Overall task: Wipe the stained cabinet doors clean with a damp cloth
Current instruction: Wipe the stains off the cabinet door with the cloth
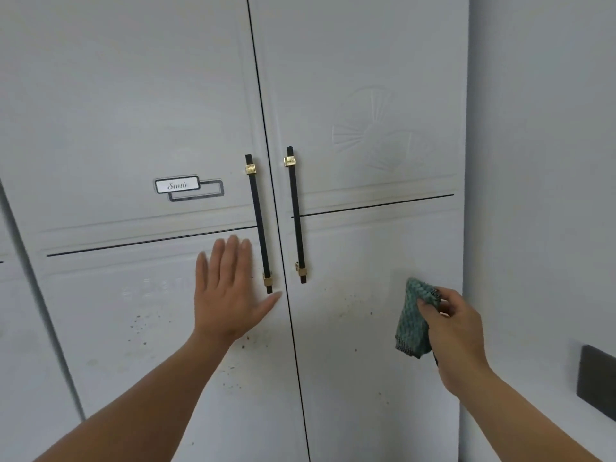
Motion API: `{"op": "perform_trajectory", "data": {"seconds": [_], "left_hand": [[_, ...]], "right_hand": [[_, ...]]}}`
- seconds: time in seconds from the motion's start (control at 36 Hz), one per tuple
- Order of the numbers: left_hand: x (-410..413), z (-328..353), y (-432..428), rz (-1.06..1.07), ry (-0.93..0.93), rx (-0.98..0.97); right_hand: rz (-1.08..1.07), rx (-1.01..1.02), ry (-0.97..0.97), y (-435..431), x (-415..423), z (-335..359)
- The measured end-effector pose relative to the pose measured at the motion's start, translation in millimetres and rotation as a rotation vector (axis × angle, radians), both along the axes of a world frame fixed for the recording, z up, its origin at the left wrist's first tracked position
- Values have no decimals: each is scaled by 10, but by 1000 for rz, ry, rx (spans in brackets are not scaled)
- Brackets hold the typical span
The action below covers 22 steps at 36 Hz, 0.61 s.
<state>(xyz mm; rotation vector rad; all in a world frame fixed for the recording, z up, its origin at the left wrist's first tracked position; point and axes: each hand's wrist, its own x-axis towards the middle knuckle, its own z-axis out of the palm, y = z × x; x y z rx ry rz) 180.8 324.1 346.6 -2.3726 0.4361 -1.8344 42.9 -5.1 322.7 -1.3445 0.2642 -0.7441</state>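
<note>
Two white cabinet doors fill the view, the left door and the right door, each with a black and gold bar handle by the centre gap. Dark speckled stains dot the lower panels of both doors. My left hand lies flat with straight fingers against the left door, just beside the lower end of its handle. My right hand grips a bunched green knitted cloth close to the right door's lower panel, near its right edge; whether the cloth touches the door I cannot tell.
A white wall stands right of the cabinet, with a dark rectangular plate low on it. Another white cabinet panel adjoins at the far left. A small label plate sits on the left door.
</note>
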Motion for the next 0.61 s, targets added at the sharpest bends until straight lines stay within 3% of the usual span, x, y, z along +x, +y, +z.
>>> {"op": "perform_trajectory", "data": {"seconds": [0.17,0.31,0.42,0.61], "left_hand": [[183,-4,-51,-44,-109,41],[337,-68,-223,-46,-185,-35],[375,-102,-242,-54,-162,-46],[412,-123,-223,-34,-142,-43]], "right_hand": [[-105,-168,-59,-187,382,153],[-390,-378,-132,-620,674,342],[-598,-400,-129,-976,929,509],[-681,-405,-119,-1070,1449,627]]}}
